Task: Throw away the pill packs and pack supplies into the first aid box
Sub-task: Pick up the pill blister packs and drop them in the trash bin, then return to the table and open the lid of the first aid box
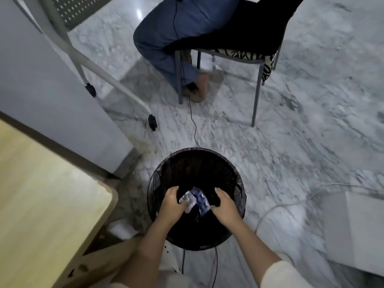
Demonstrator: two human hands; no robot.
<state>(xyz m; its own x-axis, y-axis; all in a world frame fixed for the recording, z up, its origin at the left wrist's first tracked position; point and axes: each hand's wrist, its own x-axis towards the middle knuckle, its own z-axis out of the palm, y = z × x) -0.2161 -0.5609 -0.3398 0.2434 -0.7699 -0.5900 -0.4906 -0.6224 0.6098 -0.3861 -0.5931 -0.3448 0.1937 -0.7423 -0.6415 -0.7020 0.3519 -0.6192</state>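
Both hands are over the black bin (164, 177) on the marble floor (291, 142). The left hand (170, 205) pinches a silver pill pack (188, 199); the right hand (223, 206) grips the lower edge of a blue pill pack (200, 199). Both packs hang just inside the near rim, touching each other.

The person shows 2 bare forearms and 2 bare hands, the left hand (170, 206) and the right hand (225, 208), with no rings, watch or gloves visible. A pale cream sleeve (287, 274) covers the right upper arm, pushed up near the elbow. The left arm seems to wear the same light fabric at the frame's bottom edge, though blur hides detail.
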